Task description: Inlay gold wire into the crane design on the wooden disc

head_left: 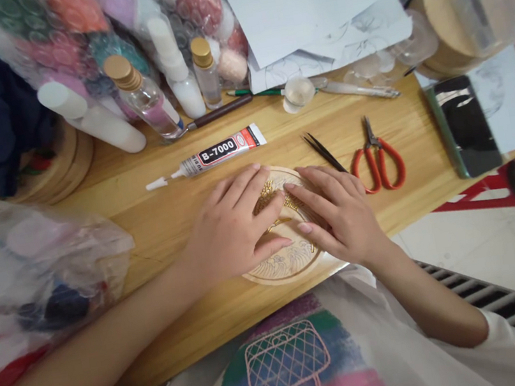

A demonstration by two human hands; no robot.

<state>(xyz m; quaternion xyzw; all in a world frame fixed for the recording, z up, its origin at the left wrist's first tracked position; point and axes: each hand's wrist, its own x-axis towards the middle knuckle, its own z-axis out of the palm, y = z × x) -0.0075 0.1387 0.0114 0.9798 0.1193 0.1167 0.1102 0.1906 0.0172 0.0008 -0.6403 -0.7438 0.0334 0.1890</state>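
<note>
A round wooden disc [281,267] with line drawings lies near the table's front edge. Gold chain [265,197] is spread over its upper middle, partly hidden by fingers. My left hand [230,223] rests over the disc's left side, fingers stretched out and touching the chain. From the right, my right hand [342,209] lies over the disc with its fingers apart, the fingertips at the chain. Just beyond that hand are black tweezers [323,151] and red-handled pliers [377,159]. A B-7000 glue tube [213,154] lies above my left hand.
Bottles, including a gold-capped one [207,75], and bags of coloured material [115,20] crowd the back. Drawn paper sheets [308,11] lie at the back right. A phone [464,123] is near the right edge, and a plastic bag [45,263] takes up the left.
</note>
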